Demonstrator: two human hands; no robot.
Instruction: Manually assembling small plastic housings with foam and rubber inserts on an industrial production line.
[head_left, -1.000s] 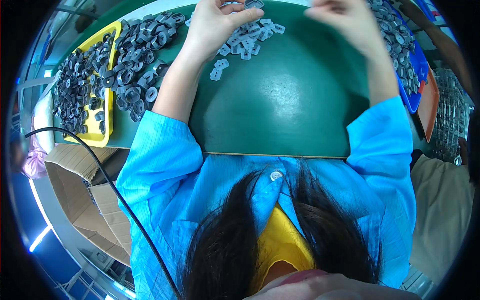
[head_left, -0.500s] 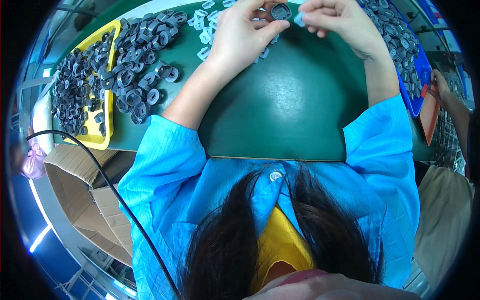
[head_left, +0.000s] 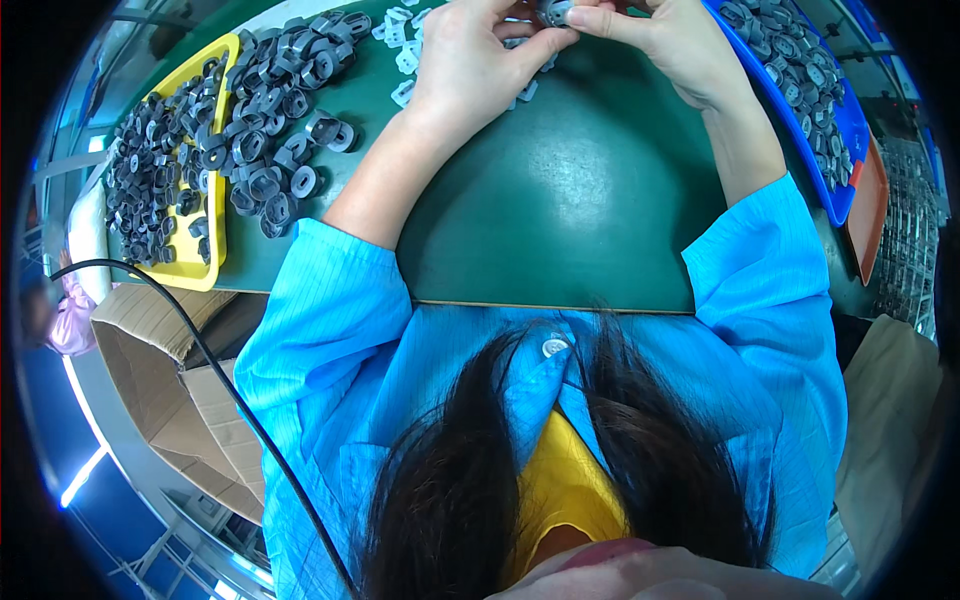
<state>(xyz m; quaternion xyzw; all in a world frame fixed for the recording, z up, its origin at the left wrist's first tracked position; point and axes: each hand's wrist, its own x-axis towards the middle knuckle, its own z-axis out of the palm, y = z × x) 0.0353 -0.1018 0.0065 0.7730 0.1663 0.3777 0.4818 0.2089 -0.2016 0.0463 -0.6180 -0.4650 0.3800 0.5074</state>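
One dark cup is pinched by the left hand and right hand, loose cups left of them look undone, and more cups (maybe done) fill the blue tray to their right.

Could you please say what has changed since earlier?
The right hand moved left, now touching the dark part in the left hand; the pale piece it held is no longer discernible. The left hand shifted right. A co-worker's hand left the orange tray. The yellow tray stayed put.
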